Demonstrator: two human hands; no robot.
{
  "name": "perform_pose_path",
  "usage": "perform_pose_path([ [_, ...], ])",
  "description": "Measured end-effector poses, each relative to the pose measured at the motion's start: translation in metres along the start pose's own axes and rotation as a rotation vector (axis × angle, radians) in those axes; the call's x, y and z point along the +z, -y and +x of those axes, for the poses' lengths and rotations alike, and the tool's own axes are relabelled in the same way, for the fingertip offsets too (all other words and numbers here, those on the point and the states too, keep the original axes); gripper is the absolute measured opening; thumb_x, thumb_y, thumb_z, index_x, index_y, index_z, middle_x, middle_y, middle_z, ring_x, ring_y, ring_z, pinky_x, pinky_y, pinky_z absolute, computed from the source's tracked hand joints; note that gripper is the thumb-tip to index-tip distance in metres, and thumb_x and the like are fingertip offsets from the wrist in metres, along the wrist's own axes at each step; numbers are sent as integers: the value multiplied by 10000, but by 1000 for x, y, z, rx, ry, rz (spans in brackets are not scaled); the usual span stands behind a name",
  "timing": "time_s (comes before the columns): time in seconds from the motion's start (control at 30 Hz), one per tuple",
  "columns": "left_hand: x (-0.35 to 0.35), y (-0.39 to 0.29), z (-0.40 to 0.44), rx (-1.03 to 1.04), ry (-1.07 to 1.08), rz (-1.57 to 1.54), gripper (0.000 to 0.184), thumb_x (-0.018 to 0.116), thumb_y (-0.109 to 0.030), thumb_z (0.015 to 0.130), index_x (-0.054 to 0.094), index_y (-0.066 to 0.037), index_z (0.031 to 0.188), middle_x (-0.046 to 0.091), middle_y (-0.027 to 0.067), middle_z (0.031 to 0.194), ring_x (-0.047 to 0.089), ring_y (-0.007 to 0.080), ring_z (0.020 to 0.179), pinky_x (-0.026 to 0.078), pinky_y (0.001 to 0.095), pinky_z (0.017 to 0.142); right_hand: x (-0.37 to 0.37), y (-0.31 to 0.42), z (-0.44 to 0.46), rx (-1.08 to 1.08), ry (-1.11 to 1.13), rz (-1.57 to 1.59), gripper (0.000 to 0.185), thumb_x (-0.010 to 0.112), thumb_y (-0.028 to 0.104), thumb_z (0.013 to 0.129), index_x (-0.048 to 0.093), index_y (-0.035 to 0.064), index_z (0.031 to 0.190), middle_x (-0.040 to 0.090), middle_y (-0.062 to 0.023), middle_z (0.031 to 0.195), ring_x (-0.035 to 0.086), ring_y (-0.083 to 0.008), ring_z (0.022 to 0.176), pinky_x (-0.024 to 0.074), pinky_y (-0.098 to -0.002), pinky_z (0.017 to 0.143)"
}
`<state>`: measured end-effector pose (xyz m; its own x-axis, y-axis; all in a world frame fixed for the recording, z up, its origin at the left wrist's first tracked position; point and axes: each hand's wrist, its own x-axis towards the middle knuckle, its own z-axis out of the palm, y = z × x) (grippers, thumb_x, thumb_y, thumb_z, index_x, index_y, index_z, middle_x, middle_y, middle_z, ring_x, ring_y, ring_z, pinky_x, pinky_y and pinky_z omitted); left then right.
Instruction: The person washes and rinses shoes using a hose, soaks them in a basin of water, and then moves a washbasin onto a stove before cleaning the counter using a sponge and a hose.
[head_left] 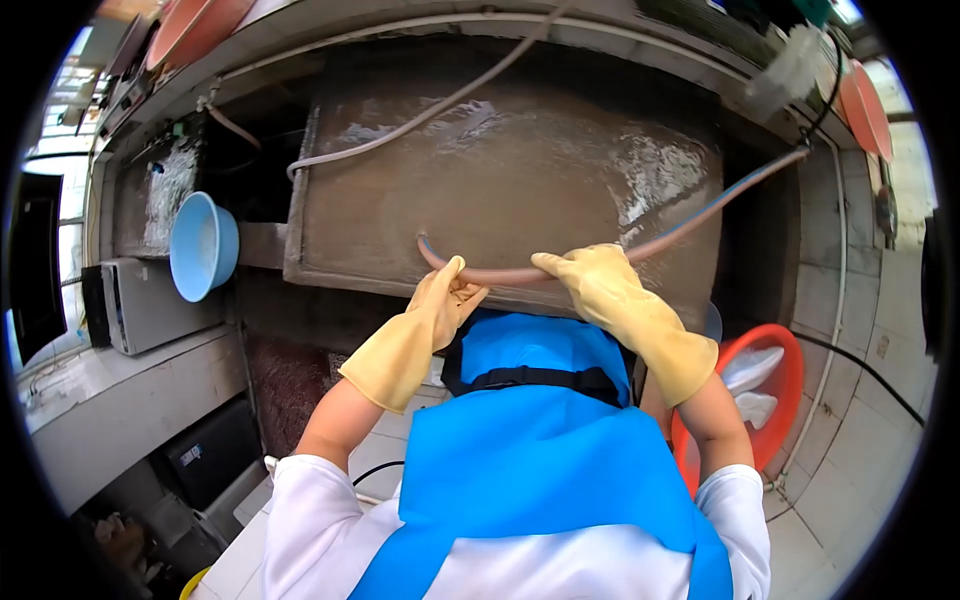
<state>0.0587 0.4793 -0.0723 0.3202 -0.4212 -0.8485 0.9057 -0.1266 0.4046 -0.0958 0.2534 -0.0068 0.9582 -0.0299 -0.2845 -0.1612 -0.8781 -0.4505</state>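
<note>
Both my hands wear pale yellow rubber gloves and hold a pinkish hose (680, 232) over the near edge of a wet, brown stone-like slab (540, 190). My left hand (440, 298) grips the hose near its free end, which bends up and lies over the slab. Farther right, my right hand (600, 285) is closed around the same hose, its thumb stretched along it. From there the hose runs up to a fitting at the right wall. Shiny wet patches show on the slab's surface. I cannot make out water leaving the hose end.
A second, paler hose (420, 122) drapes across the slab's far left. On the left stands a light blue basin (204, 246), above a grey box (160, 305). An orange-red tub (790, 400) with whitish bags sits at my right. A white pipe (400, 32) runs along the back.
</note>
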Motion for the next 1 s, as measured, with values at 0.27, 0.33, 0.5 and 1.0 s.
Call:
perform_pose_path([
  [0.27, -10, -64, 38, 135, -36, -51, 371, 623, -327, 1041, 561, 24, 1143, 607, 119, 1074, 639, 205, 1006, 543, 368, 1074, -8, -14, 91, 106, -18, 8, 576, 534, -73, 865, 676, 172, 1366, 740, -158, 1076, 697, -383, 992, 560, -445, 893],
  [0.33, -2, -89, 46, 202, -58, -40, 385, 655, -321, 1023, 522, 13, 1159, 598, 124, 1092, 639, 212, 1012, 548, 389, 1070, -9, -22, 111, 133, -109, 58, 548, 533, -57, 878, 682, 171, 1353, 741, -161, 1067, 698, -383, 972, 559, -449, 876],
  [0.5, 10, -151, 88, 267, -30, 31, 398, 668, -328, 1014, 493, -7, 1170, 594, 129, 1111, 645, 222, 1029, 547, 408, 1068, -12, -45, 165, 93, -263, 30, 491, 527, -22, 901, 697, 170, 1320, 745, -159, 1025, 704, -385, 933, 557, -455, 847],
  [1.0, 99, -109, 156, 72, 263, 275, 215, 588, -303, 1072, 540, -141, 1205, 613, 13, 894, 642, 118, 748, 604, 296, 745, -2, -38, 38, 297, -246, 206, 539, 655, 86, 904, 518, 91, 1426, 715, -194, 961, 675, -439, 847, 517, -540, 734],
])
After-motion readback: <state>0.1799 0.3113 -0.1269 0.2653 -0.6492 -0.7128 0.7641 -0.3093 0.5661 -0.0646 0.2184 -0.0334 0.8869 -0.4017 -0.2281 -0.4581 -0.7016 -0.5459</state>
